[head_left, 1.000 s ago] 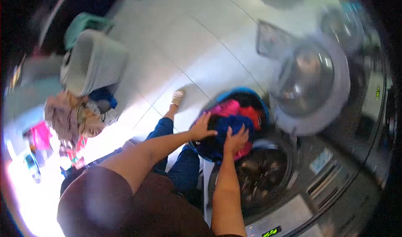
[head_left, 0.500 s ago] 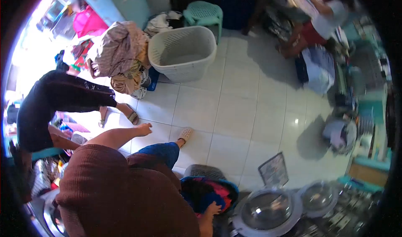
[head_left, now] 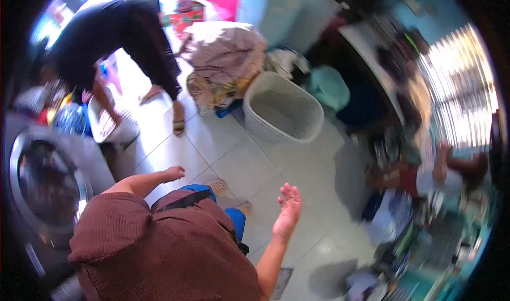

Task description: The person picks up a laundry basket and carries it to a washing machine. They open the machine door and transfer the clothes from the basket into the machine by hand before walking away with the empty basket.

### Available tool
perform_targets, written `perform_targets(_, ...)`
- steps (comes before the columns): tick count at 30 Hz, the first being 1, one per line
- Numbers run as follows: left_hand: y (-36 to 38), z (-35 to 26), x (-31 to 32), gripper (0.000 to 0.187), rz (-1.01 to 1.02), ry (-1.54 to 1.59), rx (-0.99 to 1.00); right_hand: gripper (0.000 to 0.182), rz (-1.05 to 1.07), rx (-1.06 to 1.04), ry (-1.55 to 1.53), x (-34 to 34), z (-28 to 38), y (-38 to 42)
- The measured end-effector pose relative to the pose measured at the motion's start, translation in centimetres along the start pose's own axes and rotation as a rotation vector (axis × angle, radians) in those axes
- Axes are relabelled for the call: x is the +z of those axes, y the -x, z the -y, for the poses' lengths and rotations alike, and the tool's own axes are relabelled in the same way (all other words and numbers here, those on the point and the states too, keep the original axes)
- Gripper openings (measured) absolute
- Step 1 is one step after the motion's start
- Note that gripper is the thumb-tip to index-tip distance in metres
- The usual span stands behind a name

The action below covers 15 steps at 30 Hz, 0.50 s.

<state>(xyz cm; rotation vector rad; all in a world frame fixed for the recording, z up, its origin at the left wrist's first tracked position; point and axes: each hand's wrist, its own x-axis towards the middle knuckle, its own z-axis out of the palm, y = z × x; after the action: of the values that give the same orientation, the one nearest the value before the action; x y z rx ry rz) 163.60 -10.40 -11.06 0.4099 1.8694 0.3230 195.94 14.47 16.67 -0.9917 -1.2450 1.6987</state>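
Note:
My left hand (head_left: 175, 173) hangs over the tiled floor on the left, loosely curled, with nothing seen in it. My right hand (head_left: 289, 208) is raised on the right, palm showing and fingers apart, empty. Neither hand touches anything; the floor tiles (head_left: 255, 168) lie below and between them. Beyond my hands stands a whitish perforated laundry basket (head_left: 313, 133), with a pile of crumpled cloth (head_left: 226, 56) to its left.
A front-loading machine (head_left: 50, 184) stands at left. Another person in dark clothes (head_left: 101, 30) bends over a white basket (head_left: 125, 131) at upper left. A second person (head_left: 435, 179) is at right near folded cloth (head_left: 393, 216). A green stool (head_left: 329, 88) stands behind the basket.
The view has turned. My right hand has left the dark and red clothes in the blue-rimmed basket and come up empty. The other person's arm now reaches into the white basket.

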Motion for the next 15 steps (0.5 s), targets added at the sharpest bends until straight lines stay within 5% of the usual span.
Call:
perform_targets(1,-2.6,2.8,1.4,0.039,-0.145,0.083,0.156,0.051,0.201,-0.108,-0.123,1.7,3.2,-1.4)
perform_targets(3,1.3,1.0,2.6,0.039,-0.302,0.247,0.169,0.062,0.608,-0.26,-0.33,4.5,9.1,-1.6)
perform_targets(7,7.3,0.0,10.3,0.039,-0.525,0.757,-0.014,0.066,1.396,-0.136,-0.739,6.0,17.7,-0.4)
perform_targets(10,11.7,0.9,19.0,0.039,-0.502,1.012,-0.224,0.035,1.438,0.058,-0.941,4.6,21.6,1.7)
perform_targets(15,13.8,4.8,34.3,0.035,-0.317,1.129,-0.325,0.038,1.721,-0.09,-1.06,3.6,22.7,1.6)
